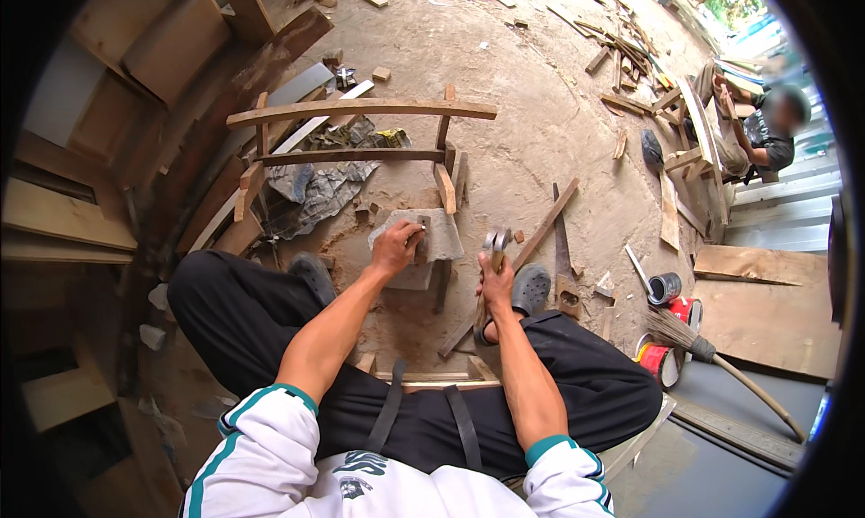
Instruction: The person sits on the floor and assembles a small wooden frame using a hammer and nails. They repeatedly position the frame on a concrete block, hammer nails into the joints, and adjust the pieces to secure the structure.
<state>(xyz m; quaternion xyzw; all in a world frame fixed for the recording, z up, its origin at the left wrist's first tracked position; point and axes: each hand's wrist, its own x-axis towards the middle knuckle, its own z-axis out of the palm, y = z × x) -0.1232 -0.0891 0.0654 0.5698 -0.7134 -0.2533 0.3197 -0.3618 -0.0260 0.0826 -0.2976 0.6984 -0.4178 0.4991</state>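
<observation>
My right hand (494, 282) is wrapped round the handle of a hammer (497, 240), its metal head raised beside the block. On a pale concrete block (444, 237) between my feet, my left hand (394, 249) pinches a small brown piece (423, 233), likely wood, mostly hidden by the fingers. Just beyond the block stands a wooden frame (360, 110) with a curved top rail, a straight lower rail and short legs.
Crumpled paper sheets (329, 194) lie under the frame. A long wooden strip (548, 222) runs beside my right foot. Paint cans (665, 288) and a broom (682, 335) stand at the right. Another person (764, 126) sits at the far right, near scattered wood offcuts (631, 63).
</observation>
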